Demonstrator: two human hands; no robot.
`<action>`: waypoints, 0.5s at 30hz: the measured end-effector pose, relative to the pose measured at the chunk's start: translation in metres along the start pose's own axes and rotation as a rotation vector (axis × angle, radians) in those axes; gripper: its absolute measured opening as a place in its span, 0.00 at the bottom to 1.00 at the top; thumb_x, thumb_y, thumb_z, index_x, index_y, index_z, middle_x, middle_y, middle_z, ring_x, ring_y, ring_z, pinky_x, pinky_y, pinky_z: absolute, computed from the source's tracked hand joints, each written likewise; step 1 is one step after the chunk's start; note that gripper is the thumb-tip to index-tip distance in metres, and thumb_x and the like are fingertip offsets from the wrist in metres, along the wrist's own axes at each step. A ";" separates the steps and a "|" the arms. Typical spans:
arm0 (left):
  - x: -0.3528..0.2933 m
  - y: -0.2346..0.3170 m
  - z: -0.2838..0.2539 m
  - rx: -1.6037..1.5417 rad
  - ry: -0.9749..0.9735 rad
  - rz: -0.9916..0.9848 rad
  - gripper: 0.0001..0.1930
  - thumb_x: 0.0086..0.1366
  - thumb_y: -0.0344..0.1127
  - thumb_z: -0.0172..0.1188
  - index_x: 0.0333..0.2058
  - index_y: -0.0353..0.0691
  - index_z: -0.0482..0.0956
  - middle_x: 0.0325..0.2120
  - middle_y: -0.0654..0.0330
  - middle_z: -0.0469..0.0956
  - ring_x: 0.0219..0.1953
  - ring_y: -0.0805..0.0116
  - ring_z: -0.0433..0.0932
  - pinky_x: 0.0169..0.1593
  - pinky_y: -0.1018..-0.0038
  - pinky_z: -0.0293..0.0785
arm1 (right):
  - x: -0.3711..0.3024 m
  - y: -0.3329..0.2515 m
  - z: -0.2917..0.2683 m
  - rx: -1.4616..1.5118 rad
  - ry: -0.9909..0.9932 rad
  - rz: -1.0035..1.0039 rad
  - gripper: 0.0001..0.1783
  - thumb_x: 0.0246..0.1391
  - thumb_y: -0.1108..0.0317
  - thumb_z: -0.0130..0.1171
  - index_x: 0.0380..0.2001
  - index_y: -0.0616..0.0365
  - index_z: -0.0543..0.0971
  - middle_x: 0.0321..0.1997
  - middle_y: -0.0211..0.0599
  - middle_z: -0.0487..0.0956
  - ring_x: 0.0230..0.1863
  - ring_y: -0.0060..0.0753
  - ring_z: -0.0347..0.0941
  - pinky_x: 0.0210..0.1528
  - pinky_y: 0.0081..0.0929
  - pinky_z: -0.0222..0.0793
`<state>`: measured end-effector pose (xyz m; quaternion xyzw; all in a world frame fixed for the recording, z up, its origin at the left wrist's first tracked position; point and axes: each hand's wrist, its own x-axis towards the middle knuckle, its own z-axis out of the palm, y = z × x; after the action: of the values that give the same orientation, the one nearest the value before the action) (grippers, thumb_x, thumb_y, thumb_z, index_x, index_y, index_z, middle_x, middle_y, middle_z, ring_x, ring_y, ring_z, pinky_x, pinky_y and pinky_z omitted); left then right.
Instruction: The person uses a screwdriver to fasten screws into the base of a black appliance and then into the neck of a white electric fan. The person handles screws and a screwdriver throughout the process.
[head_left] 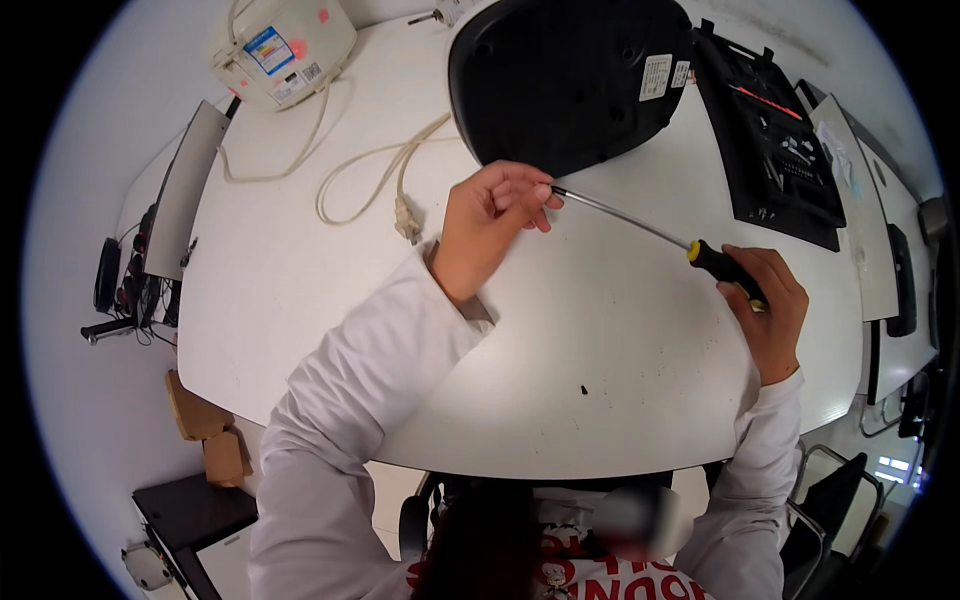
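Observation:
My right hand (768,312) is closed around the black and yellow handle of a long screwdriver (640,222). The shaft points up and to the left, toward my left hand (487,225). There the left thumb and fingers pinch at the screwdriver's tip; whether a small part such as a screw sits between them is too small to tell. Just beyond the tip lies an appliance (570,80) with its black underside facing me and a white rim at the left. Two white labels are stuck on that underside.
An open black tool case (770,140) with bits lies at the far right. A pale cord with a plug (407,220) loops left of the appliance. A white boxy appliance (285,55) stands at the far left. One small black piece (584,390) lies on the white table (300,270).

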<state>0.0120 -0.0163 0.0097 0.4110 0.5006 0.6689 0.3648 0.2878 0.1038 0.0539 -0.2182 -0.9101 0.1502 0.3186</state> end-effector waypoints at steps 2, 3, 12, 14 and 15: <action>-0.003 0.003 0.002 0.026 0.024 0.014 0.10 0.63 0.28 0.53 0.42 0.32 0.71 0.29 0.55 0.78 0.26 0.74 0.74 0.33 0.79 0.73 | 0.001 -0.005 -0.001 0.024 0.014 0.004 0.19 0.37 0.74 0.67 0.38 0.59 0.77 0.33 0.38 0.77 0.30 0.34 0.76 0.32 0.21 0.71; -0.003 0.006 0.003 0.035 0.029 0.032 0.11 0.63 0.28 0.53 0.44 0.32 0.70 0.29 0.55 0.78 0.27 0.74 0.74 0.33 0.79 0.73 | 0.000 -0.005 -0.001 0.054 0.026 0.001 0.19 0.38 0.75 0.67 0.38 0.59 0.77 0.33 0.38 0.76 0.29 0.32 0.75 0.32 0.20 0.71; -0.008 0.017 0.009 0.142 0.153 0.237 0.23 0.61 0.26 0.53 0.54 0.35 0.58 0.21 0.62 0.69 0.21 0.76 0.68 0.25 0.81 0.69 | -0.008 -0.007 -0.009 0.700 -0.014 0.440 0.20 0.42 0.69 0.64 0.40 0.59 0.71 0.40 0.36 0.72 0.31 0.21 0.70 0.33 0.12 0.64; -0.010 0.018 0.011 0.156 0.174 0.236 0.24 0.60 0.27 0.54 0.54 0.35 0.57 0.19 0.65 0.65 0.18 0.78 0.65 0.22 0.83 0.66 | -0.011 -0.004 -0.012 0.795 0.035 0.421 0.19 0.43 0.67 0.64 0.39 0.60 0.71 0.39 0.36 0.73 0.30 0.20 0.70 0.32 0.13 0.65; -0.010 0.018 0.011 0.146 0.177 0.261 0.24 0.60 0.27 0.54 0.54 0.35 0.58 0.19 0.65 0.64 0.18 0.79 0.64 0.20 0.83 0.65 | -0.012 -0.003 -0.014 0.844 0.058 0.412 0.19 0.44 0.66 0.63 0.39 0.60 0.71 0.38 0.37 0.73 0.30 0.20 0.70 0.32 0.13 0.65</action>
<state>0.0244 -0.0255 0.0269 0.4374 0.5205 0.7059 0.1987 0.3042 0.0971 0.0602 -0.2499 -0.6978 0.5612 0.3684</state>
